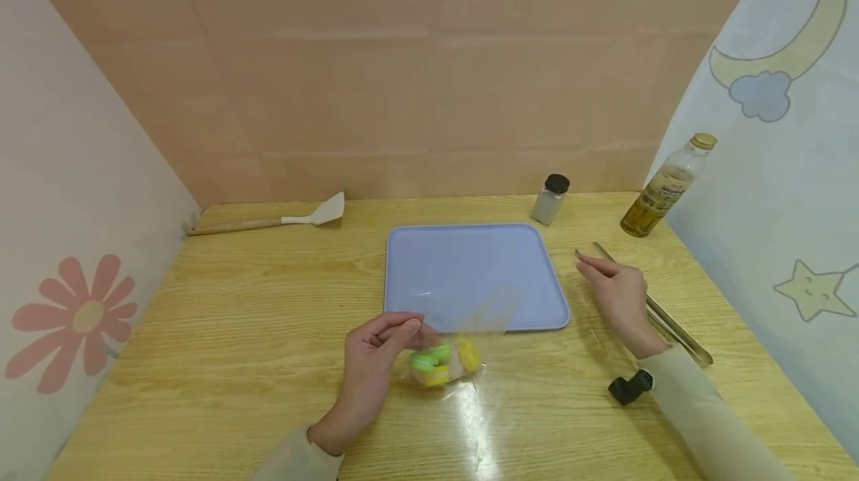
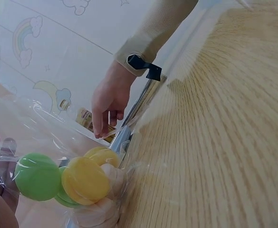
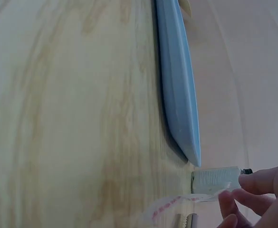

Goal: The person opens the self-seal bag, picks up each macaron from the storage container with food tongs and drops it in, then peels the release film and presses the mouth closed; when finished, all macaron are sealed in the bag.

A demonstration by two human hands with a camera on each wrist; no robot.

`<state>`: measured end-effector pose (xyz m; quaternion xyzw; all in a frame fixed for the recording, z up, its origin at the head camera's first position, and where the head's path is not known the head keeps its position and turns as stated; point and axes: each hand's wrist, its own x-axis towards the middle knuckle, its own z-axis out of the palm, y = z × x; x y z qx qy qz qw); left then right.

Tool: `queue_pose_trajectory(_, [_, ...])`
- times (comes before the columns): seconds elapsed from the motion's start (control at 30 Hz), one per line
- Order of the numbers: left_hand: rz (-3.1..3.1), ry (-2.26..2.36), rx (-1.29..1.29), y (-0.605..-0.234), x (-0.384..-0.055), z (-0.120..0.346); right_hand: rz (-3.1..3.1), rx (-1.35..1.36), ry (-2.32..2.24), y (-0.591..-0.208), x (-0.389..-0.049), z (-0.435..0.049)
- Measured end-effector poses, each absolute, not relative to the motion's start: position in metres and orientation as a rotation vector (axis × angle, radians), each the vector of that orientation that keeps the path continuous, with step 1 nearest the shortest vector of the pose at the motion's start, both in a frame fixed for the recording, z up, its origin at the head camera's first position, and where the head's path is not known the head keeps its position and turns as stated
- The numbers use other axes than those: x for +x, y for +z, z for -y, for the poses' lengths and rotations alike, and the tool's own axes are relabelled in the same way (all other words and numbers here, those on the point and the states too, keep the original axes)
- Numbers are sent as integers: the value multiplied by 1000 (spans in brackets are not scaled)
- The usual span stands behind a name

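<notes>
My left hand [image 1: 376,354] pinches a clear plastic bag [image 1: 496,313] at its upper left, in front of the tray. Inside the bag lie green macarons [image 2: 38,176], yellow macarons [image 2: 86,180] and pale pinkish ones [image 2: 100,213], bunched low near the tabletop. Out to the right, my right hand [image 1: 617,298] pinches a thin see-through plastic strip [image 3: 169,205] with pink marks between thumb and fingers; it dangles toward the table. Under that hand and forearm, partly covered, lie metal tongs [image 1: 678,328].
A light blue tray [image 1: 470,272] lies mid-table. Behind it to the right stands a small glass jar [image 1: 548,205] with a black lid. Farther right is a bottle [image 1: 661,194] of amber liquid. A white-headed spatula [image 1: 268,224] lies back left. Walls border the table's back and sides.
</notes>
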<state>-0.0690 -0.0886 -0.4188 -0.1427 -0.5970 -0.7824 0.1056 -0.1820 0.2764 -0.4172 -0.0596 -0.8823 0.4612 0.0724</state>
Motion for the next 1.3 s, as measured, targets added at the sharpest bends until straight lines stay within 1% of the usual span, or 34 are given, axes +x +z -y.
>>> queue_pose_trajectory(0.43, [1764, -2320, -414, -419, -69, 89, 2643, -91, 1157, -410, -180, -277])
queue_pose_trajectory(0.57, [1766, -2321, -411, -418, -68, 89, 2609, 22, 1184, -403, -171, -269])
queue_pose_trajectory(0.67, [1763, -2321, -408, -418, -68, 90, 2571, 245, 1307, -398, -162, -258])
queue_pose_trajectory(0.87, [1743, -2325, -413, -419, -69, 90, 2476, 914, 1748, -392, -148, -239])
queue_pose_trajectory(0.93, [1734, -2326, -419, -420, -69, 90, 2460, 1064, 1825, -391, -144, -231])
queue_pose_trajectory(1.0, [1725, -2322, -426, -420, -69, 90, 2438, 1144, 1857, -390, -141, -222])
queue_pose_trajectory(1.13, [1720, -2311, -410, -420, -71, 91, 2399, 1120, 1837, -387, -135, -204])
queue_pose_trajectory(1.3, [1721, -2299, -366, -419, -72, 93, 2377, 929, 1885, -384, -131, -187])
